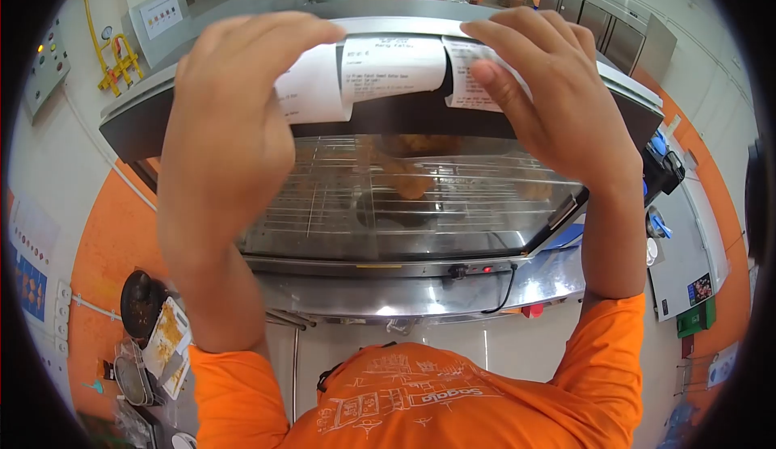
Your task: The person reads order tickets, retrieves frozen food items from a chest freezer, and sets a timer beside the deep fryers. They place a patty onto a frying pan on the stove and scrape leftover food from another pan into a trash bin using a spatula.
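Left hand: at 10 o'clock, blurred, the left hand (234, 105) bends its fingers over the rail; cannot tell whether it grips the left receipt (311, 93)
Right hand: at 2 o'clock, the right hand (546, 85) has its thumb apart from its fingers, in front of the right receipt (469, 84)
Middle receipt: at 12 o'clock, the middle receipt (394, 65) hangs below the pale rail (404, 26)
Glass cabinet: under the receipts, the glass cabinet (323, 235) contains browned food (408, 182)
Red light: at 4 o'clock, the red light (487, 269) glows

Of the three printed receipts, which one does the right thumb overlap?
The rightmost receipt; the right hand has its thumb across it in view, while the middle receipt and the leftmost receipt lie clear of that thumb.
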Demonstrator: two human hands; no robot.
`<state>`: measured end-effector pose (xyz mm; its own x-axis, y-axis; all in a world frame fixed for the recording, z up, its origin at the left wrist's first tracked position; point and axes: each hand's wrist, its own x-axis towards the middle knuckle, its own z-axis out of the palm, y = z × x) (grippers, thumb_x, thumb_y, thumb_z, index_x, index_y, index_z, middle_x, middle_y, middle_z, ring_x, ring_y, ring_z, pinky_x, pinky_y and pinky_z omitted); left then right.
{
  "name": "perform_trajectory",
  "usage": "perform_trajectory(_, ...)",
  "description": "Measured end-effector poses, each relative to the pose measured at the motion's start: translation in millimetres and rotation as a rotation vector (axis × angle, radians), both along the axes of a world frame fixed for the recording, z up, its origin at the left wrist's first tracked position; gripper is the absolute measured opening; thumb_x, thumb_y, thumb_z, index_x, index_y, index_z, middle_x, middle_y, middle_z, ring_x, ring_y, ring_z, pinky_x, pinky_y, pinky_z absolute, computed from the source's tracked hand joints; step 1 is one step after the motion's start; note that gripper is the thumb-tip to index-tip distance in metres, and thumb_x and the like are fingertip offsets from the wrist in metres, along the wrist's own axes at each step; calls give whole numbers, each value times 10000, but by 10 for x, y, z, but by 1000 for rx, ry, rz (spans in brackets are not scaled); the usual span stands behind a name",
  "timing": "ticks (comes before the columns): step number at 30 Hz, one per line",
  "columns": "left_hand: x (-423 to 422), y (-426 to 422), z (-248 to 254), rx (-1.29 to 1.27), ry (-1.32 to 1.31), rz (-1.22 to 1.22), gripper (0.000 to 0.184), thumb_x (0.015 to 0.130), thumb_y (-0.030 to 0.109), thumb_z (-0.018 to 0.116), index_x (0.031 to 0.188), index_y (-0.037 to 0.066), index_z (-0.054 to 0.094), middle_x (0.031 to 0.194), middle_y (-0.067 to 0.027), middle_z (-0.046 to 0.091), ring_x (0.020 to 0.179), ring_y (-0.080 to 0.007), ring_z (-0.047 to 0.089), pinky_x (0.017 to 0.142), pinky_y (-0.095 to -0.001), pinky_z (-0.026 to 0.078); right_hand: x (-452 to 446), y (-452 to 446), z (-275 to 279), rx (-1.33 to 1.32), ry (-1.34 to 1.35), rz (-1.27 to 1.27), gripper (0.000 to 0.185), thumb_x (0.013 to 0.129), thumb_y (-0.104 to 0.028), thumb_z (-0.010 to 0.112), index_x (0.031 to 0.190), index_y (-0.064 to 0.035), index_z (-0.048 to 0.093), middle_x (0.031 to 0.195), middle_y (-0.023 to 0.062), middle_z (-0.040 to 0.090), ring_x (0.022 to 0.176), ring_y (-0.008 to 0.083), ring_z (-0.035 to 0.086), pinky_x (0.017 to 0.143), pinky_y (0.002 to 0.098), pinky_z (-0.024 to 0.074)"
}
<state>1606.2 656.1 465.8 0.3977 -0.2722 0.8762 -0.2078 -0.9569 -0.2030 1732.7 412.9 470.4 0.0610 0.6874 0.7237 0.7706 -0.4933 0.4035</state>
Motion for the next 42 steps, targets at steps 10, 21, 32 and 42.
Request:
perform_trajectory(10, 289, 45, 240, 276, 229, -47, 392, 753, -89, 486, 1055, 80, 669, 1067, -88, 664, 1077, -278, 557, 910, -382, 415, -97, 427, 130, -169, -15, 99, 284, 858, -52, 506, 1120, -43, 616, 1070, 110, 592, 1079, 278, 524, 935, 411, 326)
perform_trajectory(21, 45, 435, 507, 94, 373, -54, 215, 856, 11, 533, 1026, 1, 663, 955, -145, 666, 886, -273, 628, 814, -348, 483, -423, 421, -270, 213, 160, 337, 274, 819, 11, 570, 1087, -19, 615, 1043, 121, 610, 876, 250, 603, 786, 347, 454)
perform_trajectory(32, 64, 614, 551, 240, 536, -103, 171, 877, 128, 635, 953, -19, 677, 853, -119, 672, 784, -227, 637, 727, -329, 508, -567, 1270, -1152, 683, 747, 522, 551, 787, 2, 683, 1307, -28, 503, 1043, 118, 633, 684, 153, 569, 627, 267, 493)
perform_trajectory(42, -270, 334, 781, 183, 758, 42, 216, 836, 190, 678, 911, -12, 692, 872, -185, 688, 837, -327, 663, 781, -371, 511, -492, 1424, -1347, 723, 903, 559, 328, 851, -34, 655, 1172, -95, 673, 830, 88, 642, 666, 139, 565, 619, 246, 457)
